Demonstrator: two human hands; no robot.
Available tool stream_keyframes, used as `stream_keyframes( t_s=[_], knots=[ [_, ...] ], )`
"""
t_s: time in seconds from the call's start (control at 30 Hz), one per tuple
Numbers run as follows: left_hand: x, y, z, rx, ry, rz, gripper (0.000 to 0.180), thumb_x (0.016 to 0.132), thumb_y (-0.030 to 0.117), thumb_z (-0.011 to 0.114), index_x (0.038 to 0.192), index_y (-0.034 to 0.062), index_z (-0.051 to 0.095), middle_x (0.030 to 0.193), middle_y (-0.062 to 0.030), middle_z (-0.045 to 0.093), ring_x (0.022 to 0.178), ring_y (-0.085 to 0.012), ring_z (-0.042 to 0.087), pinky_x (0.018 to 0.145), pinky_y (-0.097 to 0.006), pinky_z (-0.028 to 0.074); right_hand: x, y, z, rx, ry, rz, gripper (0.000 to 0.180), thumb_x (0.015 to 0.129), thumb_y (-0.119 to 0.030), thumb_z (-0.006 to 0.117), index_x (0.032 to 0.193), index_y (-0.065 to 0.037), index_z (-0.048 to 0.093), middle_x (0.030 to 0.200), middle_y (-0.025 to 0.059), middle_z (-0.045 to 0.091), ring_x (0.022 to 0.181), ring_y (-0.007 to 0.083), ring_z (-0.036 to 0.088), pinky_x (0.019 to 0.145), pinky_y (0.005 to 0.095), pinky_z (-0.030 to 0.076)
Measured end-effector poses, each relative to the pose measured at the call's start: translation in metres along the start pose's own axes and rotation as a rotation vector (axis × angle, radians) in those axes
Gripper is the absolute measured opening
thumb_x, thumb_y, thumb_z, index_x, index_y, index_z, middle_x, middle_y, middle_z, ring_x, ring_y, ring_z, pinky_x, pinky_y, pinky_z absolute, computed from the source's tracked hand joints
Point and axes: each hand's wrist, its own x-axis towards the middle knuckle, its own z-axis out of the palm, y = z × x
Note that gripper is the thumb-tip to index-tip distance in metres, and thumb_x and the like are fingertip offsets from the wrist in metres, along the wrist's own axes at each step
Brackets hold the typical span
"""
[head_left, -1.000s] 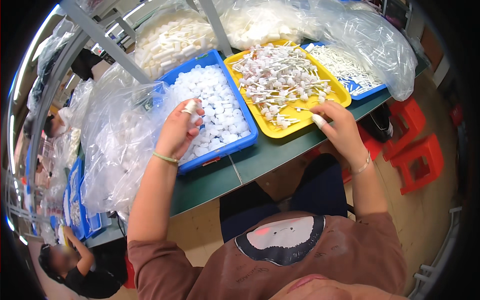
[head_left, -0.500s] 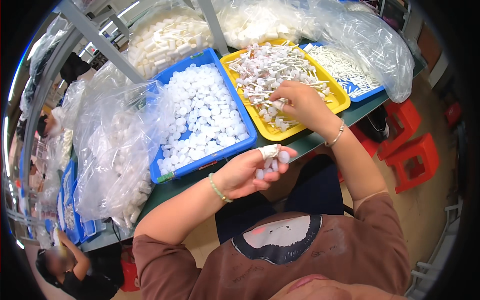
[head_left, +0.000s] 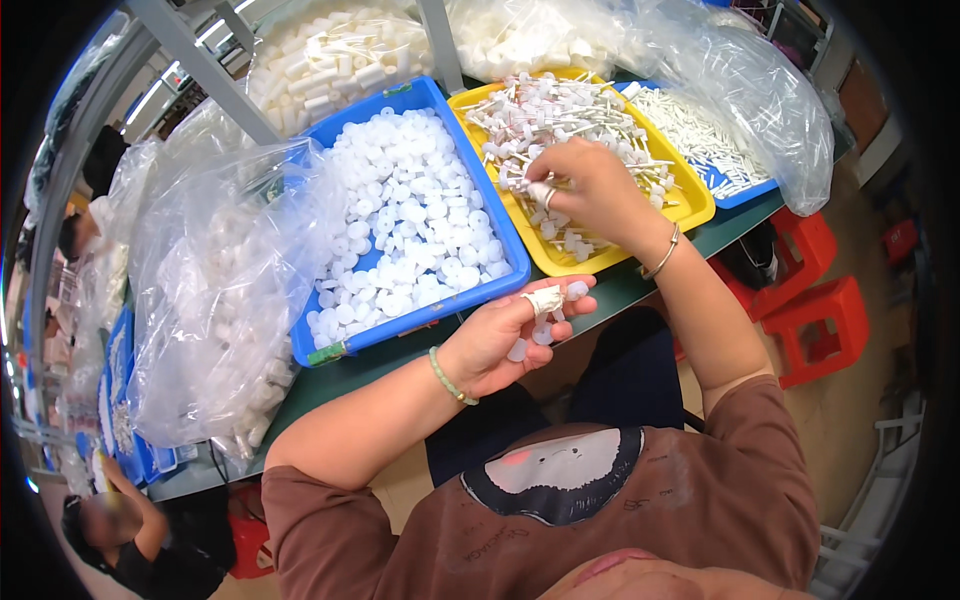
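Note:
My left hand (head_left: 500, 345) is half curled, palm up, just in front of the trays. Several small translucent white plastic caps (head_left: 541, 331) lie in its fingers, and another sits at the thumb tip. White tape wraps that thumb. My right hand (head_left: 592, 195) reaches over the yellow tray (head_left: 697, 208), fingertips pinched among white-headed pieces with thin stems (head_left: 560, 112). Whether a piece is between those fingertips is hidden. One of its fingers is taped too. Left of the yellow tray, a blue tray (head_left: 432, 314) holds many loose white caps (head_left: 400, 190).
Farther right is another blue tray (head_left: 748, 194) of short white rods, partly under a clear plastic bag (head_left: 775, 120). Bags of white parts (head_left: 335, 60) stand behind, and a large one (head_left: 215, 330) at left. Red stools (head_left: 820, 325) stand at right. Another person (head_left: 150, 540) sits at lower left.
My right hand has shifted slightly left and away over the yellow tray. The caps in my left hand have shifted, one now sitting at the thumb tip. The whole view has moved a little.

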Motion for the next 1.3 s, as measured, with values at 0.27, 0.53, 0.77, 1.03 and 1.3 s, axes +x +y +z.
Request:
stream_keyframes(
  t_s=[0.27,0.53,0.77,1.03,1.3],
  knots=[
    [0.001,0.000,0.005,-0.134,0.021,0.031,0.043,0.097,0.011,0.040,0.140,0.0060,0.036,0.122,-0.0061,0.051,0.066,-0.0041,0.041,0.043,-0.013,0.033,-0.008,0.001,-0.010,0.321,0.143,0.172,0.018,0.086,-0.004,0.054,0.103,-0.001,0.059,0.091,0.0071,0.063,0.085,0.0145,0.059,0.075,0.0272,0.047],
    [0.001,-0.006,0.002,-0.180,0.046,0.062,0.037,0.097,0.015,0.048,0.133,0.0075,0.042,0.118,-0.0028,0.051,0.069,-0.0038,0.041,0.045,-0.013,0.033,-0.115,-0.060,-0.018,0.396,0.366,0.111,0.019,0.083,0.002,0.056,0.100,-0.001,0.062,0.090,0.0082,0.063,0.073,0.0139,0.058,0.064,0.0238,0.045],
    [0.001,-0.007,0.007,-0.049,0.048,0.126,0.033,0.094,0.019,0.056,0.124,0.0087,0.047,0.118,-0.0039,0.053,0.076,-0.0061,0.047,0.051,-0.015,0.039,-0.136,-0.070,-0.014,0.337,0.453,0.069,0.022,0.078,0.003,0.064,0.100,-0.001,0.064,0.087,0.0096,0.063,0.070,0.0159,0.060,0.059,0.0248,0.047],
    [-0.001,-0.007,0.003,-0.053,0.065,0.115,0.026,0.095,0.017,0.053,0.119,0.0084,0.052,0.119,-0.0058,0.058,0.076,-0.0041,0.050,0.051,-0.015,0.039,-0.139,-0.079,-0.012,0.132,0.436,-0.102,0.034,0.068,0.002,0.069,0.100,-0.005,0.063,0.085,0.0089,0.064,0.071,0.0248,0.062,0.061,0.0318,0.050],
    [0.001,-0.009,0.006,-0.064,0.110,0.107,0.028,0.094,0.018,0.056,0.120,0.0091,0.052,0.119,-0.0040,0.056,0.069,-0.0022,0.044,0.046,-0.011,0.036,-0.138,-0.081,-0.010,0.112,0.435,-0.012,0.031,0.068,0.004,0.068,0.098,-0.004,0.062,0.085,0.0091,0.065,0.071,0.0236,0.063,0.059,0.0311,0.050]
  ],
)
